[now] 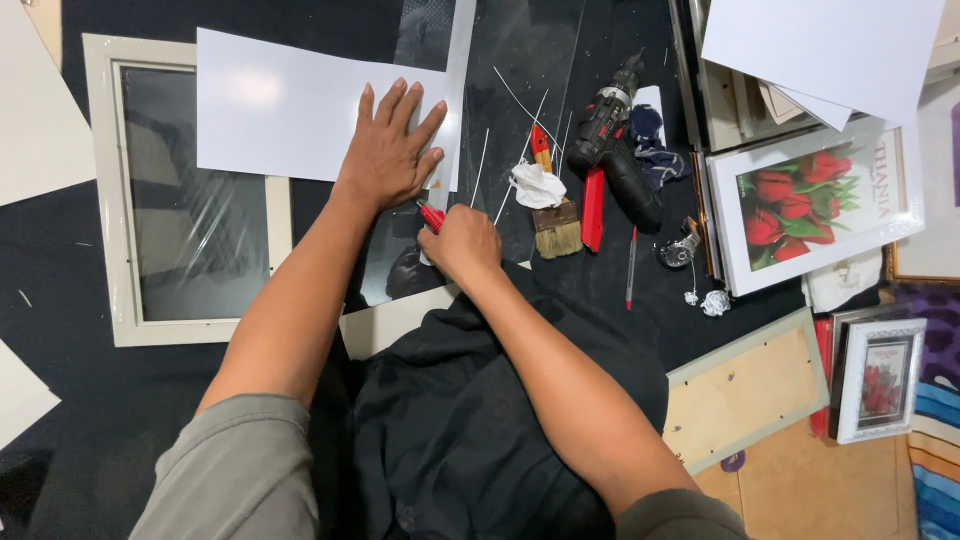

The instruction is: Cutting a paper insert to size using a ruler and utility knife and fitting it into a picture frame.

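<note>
A rectangular flower print (812, 202), red tulips on green with a white border bearing lettering, is seen at the right edge. A smaller framed red-flower picture (880, 378) is seen below it. No packages or screens are seen.

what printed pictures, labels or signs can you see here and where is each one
Tulip print: right of the drill, in a white frame; rectangular, red flowers, green leaves, lettering down its right side.
Small flower picture: far right, lower down; upright rectangle, white frame, red blooms.
Drill label: on the black and red drill body, top centre; too small to make out.
</note>
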